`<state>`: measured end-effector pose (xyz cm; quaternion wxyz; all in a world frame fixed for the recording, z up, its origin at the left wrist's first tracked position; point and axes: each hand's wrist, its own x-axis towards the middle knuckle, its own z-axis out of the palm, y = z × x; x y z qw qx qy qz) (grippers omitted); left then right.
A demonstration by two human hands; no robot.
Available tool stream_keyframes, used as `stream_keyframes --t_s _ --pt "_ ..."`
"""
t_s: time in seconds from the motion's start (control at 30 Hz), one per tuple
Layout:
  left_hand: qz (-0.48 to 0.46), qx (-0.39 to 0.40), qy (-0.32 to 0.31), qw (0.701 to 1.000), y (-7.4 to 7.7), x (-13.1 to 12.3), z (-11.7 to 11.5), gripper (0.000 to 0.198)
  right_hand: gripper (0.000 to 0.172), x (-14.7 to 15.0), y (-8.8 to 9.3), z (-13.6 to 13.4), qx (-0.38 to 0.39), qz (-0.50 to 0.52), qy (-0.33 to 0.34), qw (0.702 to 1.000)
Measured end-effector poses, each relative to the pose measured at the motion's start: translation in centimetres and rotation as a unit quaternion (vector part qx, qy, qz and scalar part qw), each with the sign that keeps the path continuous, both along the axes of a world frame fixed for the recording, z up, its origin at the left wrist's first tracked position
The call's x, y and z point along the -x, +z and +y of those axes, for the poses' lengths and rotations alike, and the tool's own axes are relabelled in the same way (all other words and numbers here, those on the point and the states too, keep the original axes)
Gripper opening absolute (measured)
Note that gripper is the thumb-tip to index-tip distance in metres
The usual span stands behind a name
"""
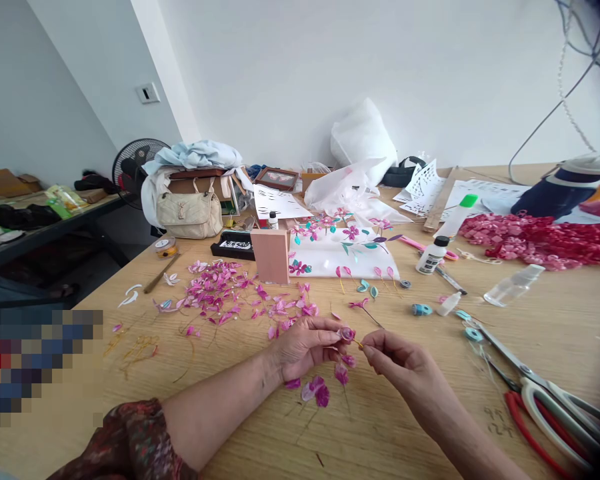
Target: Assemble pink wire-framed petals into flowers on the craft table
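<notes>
Near the middle of the wooden table [250,427], my left hand [310,347] pinches a small purple-pink flower [347,334] between thumb and fingers. The flower's thin yellow stem [359,344] reaches to the right, where my right hand [393,357] grips its end with closed fingertips. Loose magenta petals on wires [321,392] lie just below my hands. A pink flower on a dark stem [360,303] rests above them. Many pink petals [220,290] are heaped to the upper left.
Scissors [545,393] lie at the right, beside a teal tape roll [473,334]. A white bottle [433,256], a clear bottle [513,285] and a pinkish block [271,257] are farther back. A fan [130,175] and beige bag [190,215] are at the back left.
</notes>
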<state>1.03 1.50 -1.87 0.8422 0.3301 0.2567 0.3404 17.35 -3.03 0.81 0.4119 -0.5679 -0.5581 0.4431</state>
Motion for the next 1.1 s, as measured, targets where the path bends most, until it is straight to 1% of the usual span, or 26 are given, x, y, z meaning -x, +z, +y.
stream_keyframes --t_s 0.1,0.4,0.63,1.1 --pt "-0.002 -0.01 -0.012 1.0 -0.06 0.08 0.09 0.017 0.02 -0.07 -0.06 -0.05 0.002 -0.002 0.007 1.0" --pt "0.006 -0.033 -0.019 0.999 -0.28 0.24 0.18 0.017 0.019 -0.04 -0.23 -0.08 0.007 0.006 0.017 1.0" --pt "0.019 -0.029 -0.016 0.999 -0.35 0.3 0.3 0.021 0.019 -0.05 -0.42 -0.23 0.009 0.005 0.025 1.0" --pt "0.02 -0.022 -0.017 0.999 -0.34 0.25 0.33 0.016 0.019 0.04 -0.12 -0.27 0.012 0.006 0.026 1.0"
